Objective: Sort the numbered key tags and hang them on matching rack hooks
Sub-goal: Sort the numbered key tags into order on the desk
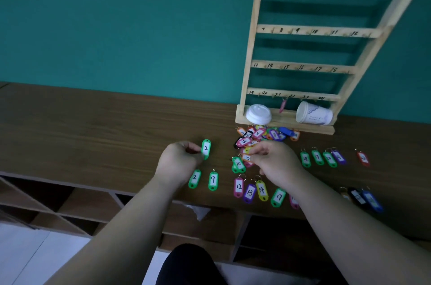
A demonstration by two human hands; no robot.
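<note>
Two bare hands are working just above the wooden bench [93, 126]. The left hand [179, 158] is pinching a green tag marked 2 [206, 149] between its curled fingers [191, 145] and holding it upright, beyond another green 2 tag [194, 178] and a green 9 tag [213, 180] that are lying side by side near the front edge. The right hand [275, 161] is gripping an orange tag marked 11 [246, 157] at the near edge of the loose pile of coloured tags [261, 135], just beside a green 10 tag [238, 163]. Sorted tags are lying in one row [250, 192] under that hand and in a second row [317, 157] to its right. Behind the pile the numbered wooden rack [303, 32] is standing against the teal wall [116, 28], with one pink tag [283, 105] hanging from its bottom rail between a white lid [258, 114] and a tipped paper cup [313, 114].
</note>
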